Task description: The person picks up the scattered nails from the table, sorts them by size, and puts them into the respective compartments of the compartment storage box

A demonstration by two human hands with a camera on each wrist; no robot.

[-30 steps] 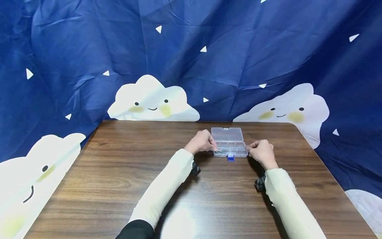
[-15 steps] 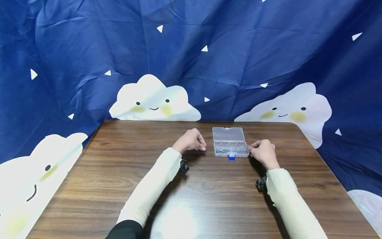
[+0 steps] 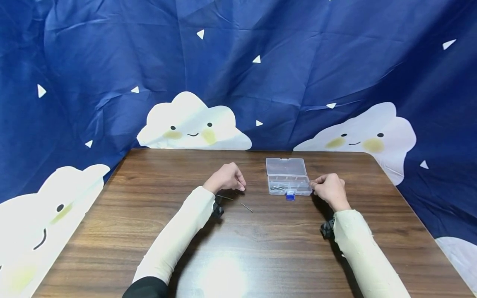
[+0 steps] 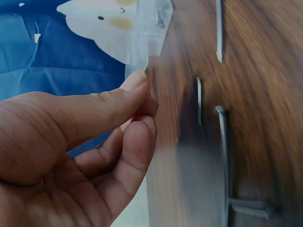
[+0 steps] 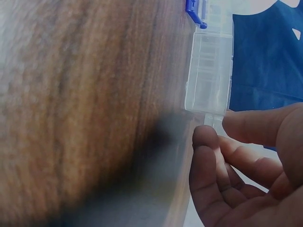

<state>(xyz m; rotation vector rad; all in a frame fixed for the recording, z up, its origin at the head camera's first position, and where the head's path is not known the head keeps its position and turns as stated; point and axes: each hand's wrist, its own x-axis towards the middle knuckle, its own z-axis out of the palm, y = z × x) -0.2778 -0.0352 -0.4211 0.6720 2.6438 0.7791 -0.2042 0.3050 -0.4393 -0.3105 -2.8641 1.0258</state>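
A clear plastic compartment box stands open on the table, its lid tilted back and a blue latch at the front. Several thin metal nails lie in its front left compartment. My right hand pinches the box's right end; thumb and index finger are right at the corner. Over the table left of the box, my left hand has loosely curled fingers with nothing visible between them. Below it lie loose nails, seen larger in the left wrist view, where one nail crosses another.
The brown wooden table reaches back to a blue curtain with printed clouds. Black wrist cameras sit under both sleeves. Bright glare lies on the table front.
My left hand has left the box and moved left over the loose nails; the nail it held at the box is now in the front compartment. The right hand stays at the box's end.
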